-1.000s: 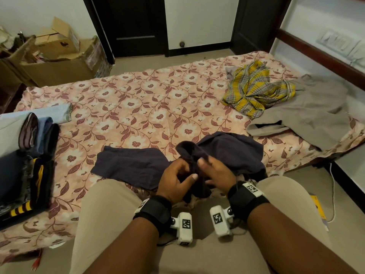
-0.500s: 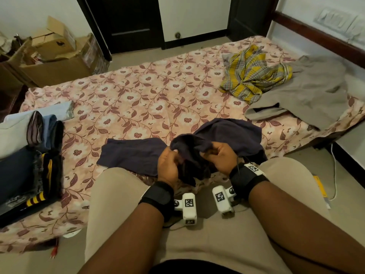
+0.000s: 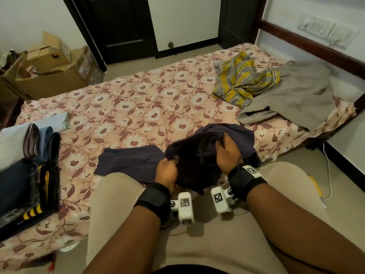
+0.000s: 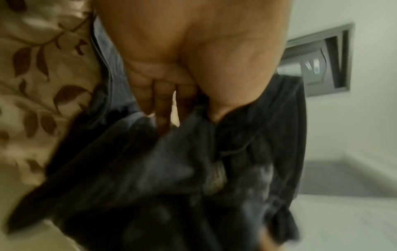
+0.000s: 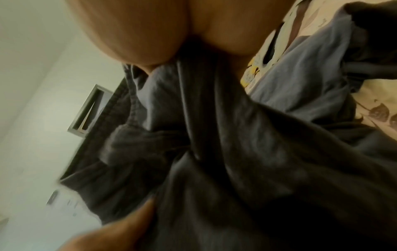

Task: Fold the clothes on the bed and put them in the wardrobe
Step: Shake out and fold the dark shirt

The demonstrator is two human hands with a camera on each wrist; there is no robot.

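Both hands have spread apart, pulling the bunched cloth wider. Left hand (image 3: 167, 171) and right hand (image 3: 227, 153), fingers curled, each grip the dark navy fabric garment (image 3: 195, 165) at the floral bedsheet's (image 3: 138, 107) near edge. Folded clothes stack (image 3: 29, 165) at 9 o'clock; yellow checked shirt (image 3: 245, 84) at 1 o'clock.

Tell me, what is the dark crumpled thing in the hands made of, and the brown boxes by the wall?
The dark navy crumpled garment, gripped by the left hand and right hand, looks like soft matte woven cloth, maybe cotton: it bunches and shows stitched seams. The brown boxes look like plain cardboard, with stiff bent flaps and a dull surface.
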